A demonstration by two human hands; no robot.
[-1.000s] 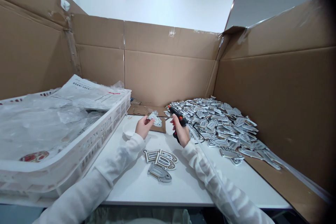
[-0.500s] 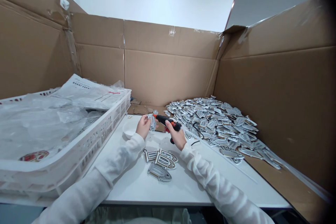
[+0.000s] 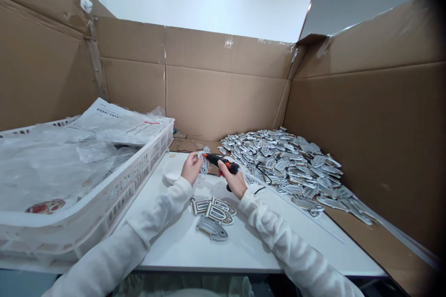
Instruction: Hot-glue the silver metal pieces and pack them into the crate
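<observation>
My right hand (image 3: 234,182) is closed round the handle of a black and orange hot glue gun (image 3: 218,160), its nozzle pointing left. In my left hand (image 3: 191,168), pinched between the fingers, is a small grey-and-white ornament piece (image 3: 204,165). The orange nozzle tip is at the top of this piece; whether it touches cannot be made out. Below the hands, several flat ornament pieces (image 3: 219,212) with looped ends and scroll patterns lie overlapping on the white table (image 3: 254,253). A white round dish (image 3: 170,171) sits beside my left hand.
A large heap of similar pieces (image 3: 278,162) spreads along the right. On the left stands a white plastic basket (image 3: 153,155) with clear bags and printed paper (image 3: 118,123). Cardboard walls (image 3: 226,88) enclose the table. A thin clear stick (image 3: 313,220) extends behind the gun, near a black cable (image 3: 264,175).
The glue gun's nozzle has shifted slightly left and down along the piece in my left hand. The left hand has barely moved, and the pieces on the table lie as before.
</observation>
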